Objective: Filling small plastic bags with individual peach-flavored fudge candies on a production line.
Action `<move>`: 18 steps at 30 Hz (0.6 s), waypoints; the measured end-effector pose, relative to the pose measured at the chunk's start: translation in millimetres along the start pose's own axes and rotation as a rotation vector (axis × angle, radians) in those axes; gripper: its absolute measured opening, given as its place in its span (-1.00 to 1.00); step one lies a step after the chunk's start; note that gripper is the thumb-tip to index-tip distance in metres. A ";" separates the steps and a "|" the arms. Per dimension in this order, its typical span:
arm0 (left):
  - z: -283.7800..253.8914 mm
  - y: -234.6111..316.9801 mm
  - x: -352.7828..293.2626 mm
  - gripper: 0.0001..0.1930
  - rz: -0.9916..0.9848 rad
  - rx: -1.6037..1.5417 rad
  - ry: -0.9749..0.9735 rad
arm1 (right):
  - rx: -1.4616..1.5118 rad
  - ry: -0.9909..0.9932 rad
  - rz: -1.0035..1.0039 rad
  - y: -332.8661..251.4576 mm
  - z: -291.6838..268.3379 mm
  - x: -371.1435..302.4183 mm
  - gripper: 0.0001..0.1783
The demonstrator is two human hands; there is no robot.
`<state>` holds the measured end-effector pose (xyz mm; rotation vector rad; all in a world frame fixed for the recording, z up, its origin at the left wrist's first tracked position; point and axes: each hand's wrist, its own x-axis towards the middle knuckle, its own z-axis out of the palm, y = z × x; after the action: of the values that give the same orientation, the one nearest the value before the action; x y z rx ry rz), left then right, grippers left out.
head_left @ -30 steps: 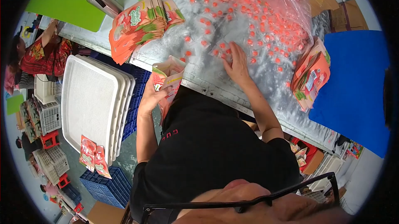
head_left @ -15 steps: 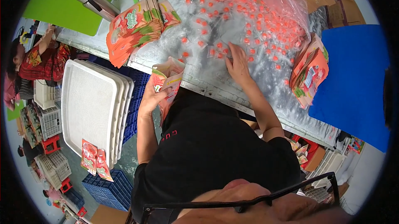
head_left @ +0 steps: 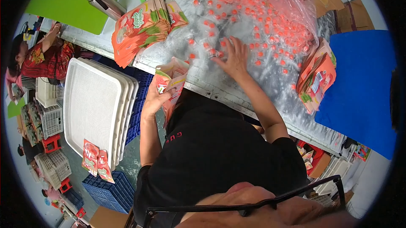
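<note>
My left hand [head_left: 153,102] grips a red and pink printed pouch [head_left: 177,75] at the table's near edge. The pouch stands upright with its mouth spread at the top; its contents are hidden. On the grey metal table [head_left: 257,83], my right hand [head_left: 235,60] reaches flat with thumb and fingers apart. Beside its fingertips lie a few small red sweets [head_left: 212,51] in clear wrappers; what lies under the palm is hidden. A large heap of the same sweets [head_left: 281,27] spills from a clear plastic bag [head_left: 292,0] beyond the hand.
Stacked pouches [head_left: 137,29] fan out at the table's left, near a steel flask [head_left: 101,0]. Another pouch pile [head_left: 316,77] lies right, beside a blue board [head_left: 359,84]. White trays [head_left: 95,105] stand left with two pouches on top, above a blue crate [head_left: 110,192]. Another person [head_left: 48,60] sits far left.
My right hand has shifted left across the table and its fingers have spread over the nearer sweets. The left hand and pouch stay in place.
</note>
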<state>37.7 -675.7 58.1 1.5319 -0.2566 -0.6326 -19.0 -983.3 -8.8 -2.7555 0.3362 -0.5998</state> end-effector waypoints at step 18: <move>4.0 -5.1 3.4 -0.26 -0.044 -0.056 -0.024 | 0.058 -0.049 -0.235 -8.4 20.0 5.2 -0.56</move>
<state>37.1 -680.4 52.6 1.4806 -0.2221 -0.6872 -4.3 -972.2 -21.4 -2.7681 -0.0178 -0.5870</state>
